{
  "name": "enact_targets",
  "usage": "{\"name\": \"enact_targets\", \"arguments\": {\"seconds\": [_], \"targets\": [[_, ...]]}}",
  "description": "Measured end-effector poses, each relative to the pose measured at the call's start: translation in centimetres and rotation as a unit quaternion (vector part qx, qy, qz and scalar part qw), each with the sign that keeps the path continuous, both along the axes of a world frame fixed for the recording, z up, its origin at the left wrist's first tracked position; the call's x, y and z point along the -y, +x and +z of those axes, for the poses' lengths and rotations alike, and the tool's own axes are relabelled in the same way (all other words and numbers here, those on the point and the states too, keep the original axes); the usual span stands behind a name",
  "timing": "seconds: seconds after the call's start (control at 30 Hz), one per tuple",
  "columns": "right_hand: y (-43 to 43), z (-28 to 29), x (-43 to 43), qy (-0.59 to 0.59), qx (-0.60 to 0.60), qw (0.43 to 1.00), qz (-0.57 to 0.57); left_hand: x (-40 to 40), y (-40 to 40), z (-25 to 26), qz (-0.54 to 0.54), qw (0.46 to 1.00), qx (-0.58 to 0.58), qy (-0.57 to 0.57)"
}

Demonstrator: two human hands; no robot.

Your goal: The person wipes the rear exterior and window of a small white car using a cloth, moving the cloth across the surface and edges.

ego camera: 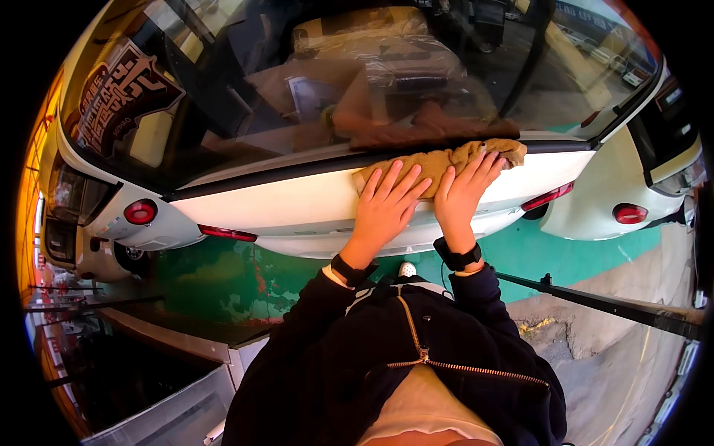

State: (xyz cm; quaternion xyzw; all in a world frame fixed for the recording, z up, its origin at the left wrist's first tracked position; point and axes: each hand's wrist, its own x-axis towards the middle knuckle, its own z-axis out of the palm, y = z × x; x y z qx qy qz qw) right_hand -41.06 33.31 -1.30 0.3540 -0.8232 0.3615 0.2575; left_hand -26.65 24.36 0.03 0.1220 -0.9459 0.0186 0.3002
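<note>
A folded brown towel (pixel 435 170) lies along the upper edge of a white car's tailgate (pixel 279 198), just below the rear window (pixel 240 106). My left hand (pixel 385 209) holds its left part down against the panel, fingers spread over the cloth. On the towel's right part rests my right hand (pixel 466 192), its fingertips reaching over the bunched end. Both wrists wear black bands. Reflections of the hands and towel show in the glass. Whatever lies under the palms and towel is hidden.
Red tail lights (pixel 227 233) flank the tailgate. Other white cars stand left (pixel 139 223) and right (pixel 602 206). The green painted floor (pixel 223 279) is worn. A black pole (pixel 602 306) extends at the right, and a metal-edged counter (pixel 167 412) stands lower left.
</note>
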Motion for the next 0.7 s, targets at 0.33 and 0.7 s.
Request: {"name": "enact_targets", "arguments": {"seconds": [0.33, 0.7], "targets": [[1.9, 0.7, 0.4, 0.006, -0.065, 0.989, 0.131, -1.0, 4.1, -1.1, 0.110, 0.990, -0.048, 0.068], [-17.3, 1.7, -9.7, 0.051, -0.138, 0.982, -0.119, -7.4, -13.9, 2.6, -0.096, 0.986, -0.064, 0.121]]}}
